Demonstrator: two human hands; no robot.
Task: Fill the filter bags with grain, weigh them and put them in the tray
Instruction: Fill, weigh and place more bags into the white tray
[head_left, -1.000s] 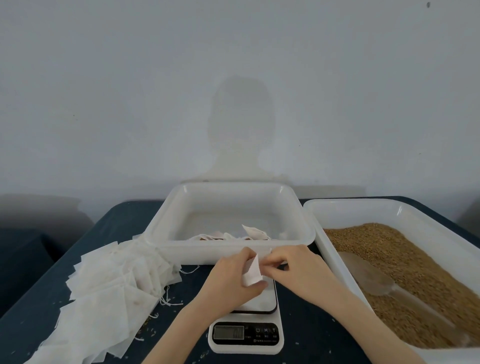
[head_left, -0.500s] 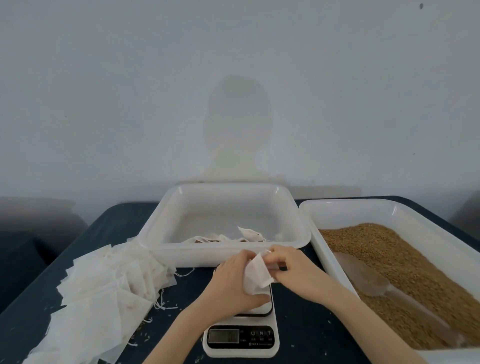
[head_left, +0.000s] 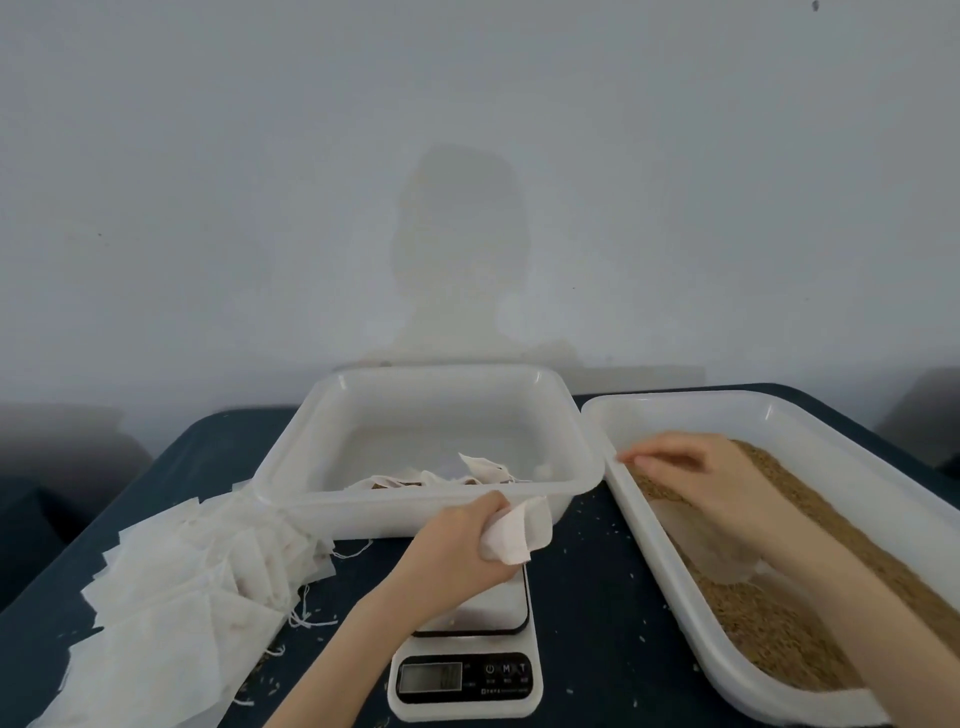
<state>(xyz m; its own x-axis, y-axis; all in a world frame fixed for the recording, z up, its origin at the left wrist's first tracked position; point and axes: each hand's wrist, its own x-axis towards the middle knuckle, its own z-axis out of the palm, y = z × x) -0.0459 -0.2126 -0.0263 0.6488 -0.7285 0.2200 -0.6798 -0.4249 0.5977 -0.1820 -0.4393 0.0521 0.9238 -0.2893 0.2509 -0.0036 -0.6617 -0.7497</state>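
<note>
My left hand (head_left: 457, 545) grips an empty white filter bag (head_left: 519, 530) just above the platform of the white kitchen scale (head_left: 467, 680). My right hand (head_left: 691, 473) hovers over the brown grain (head_left: 831, 530) in the long white tray (head_left: 649, 551) on the right, fingers stretched out to the left and holding nothing. A translucent scoop (head_left: 727, 566) lies in the grain, partly hidden under my right forearm. The white tray (head_left: 415, 493) behind the scale holds a few filled bags (head_left: 483, 470) near its front wall.
A fanned pile of empty filter bags (head_left: 182, 597) with loose strings lies on the dark tabletop (head_left: 587, 597) at the left. Spilled grains dot the table around the scale. A plain wall rises behind the trays.
My right hand let go of the bag and moved right, over the grain tray. My left hand keeps the bag by itself, a little lower and nearer the scale.
</note>
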